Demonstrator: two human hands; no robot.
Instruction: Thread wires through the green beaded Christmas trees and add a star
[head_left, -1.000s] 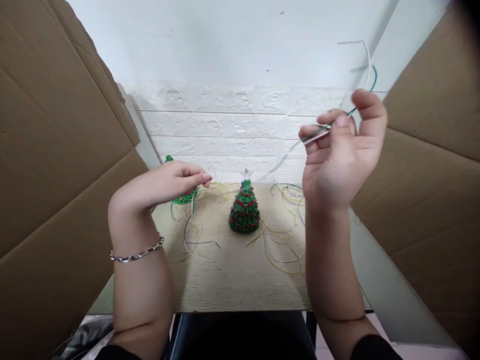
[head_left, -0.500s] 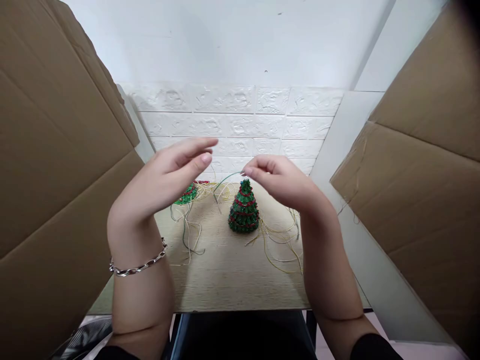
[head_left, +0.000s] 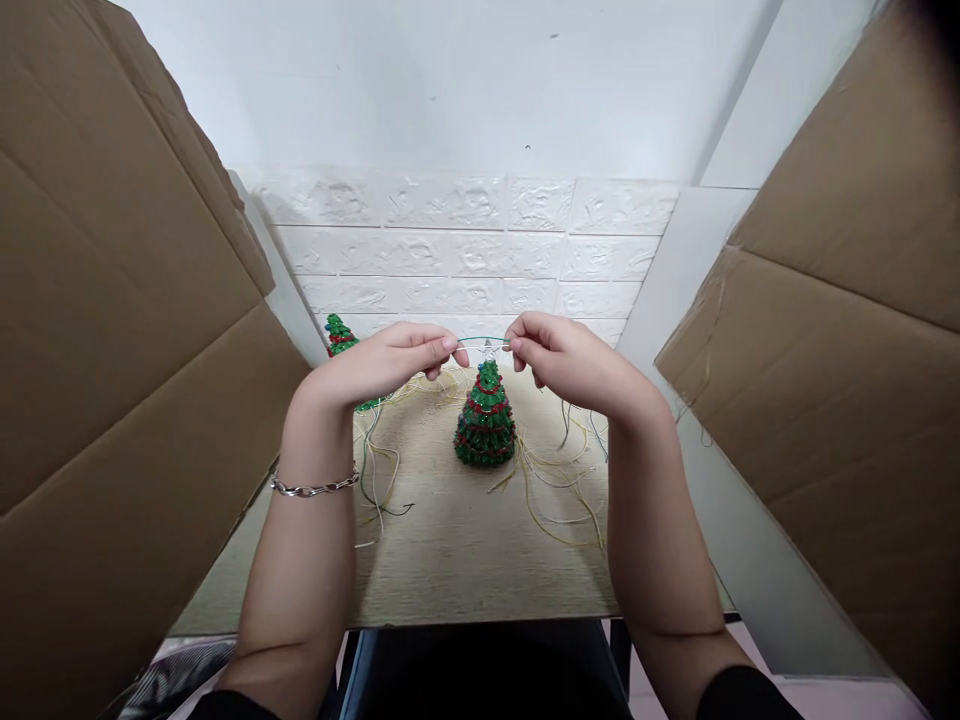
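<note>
Head view: the left hand (head_left: 397,362) and the right hand (head_left: 570,360) face each other at the centre of the frame. Each has thumb and fingers closed in a pinch on a green string (head_left: 482,339) and a white string (head_left: 484,347), which span the short gap between them.

Status: both strings are secured at two points and run roughly level. No knot or loop shows in the span. The tree (head_left: 485,420) stands upright on the table (head_left: 480,560) directly below, at frame centre, with its star (head_left: 489,348) at the height of the strings; whether they touch the star cannot be told at this size. Unhandled loose strings (head_left: 555,465) lie to the right of the tree. A second tree (head_left: 339,333) stands at centre left, partly covered by the left hand.

Clearance: cardboard borders the work area, with a left panel (head_left: 112,350) and a right panel (head_left: 847,350) slanting inward. Sideways travel appears limited by these panels. Room for lifting appears greatest upward, before the white wall (head_left: 480,255). The table's near edge crosses the lower frame between the forearms.
</note>
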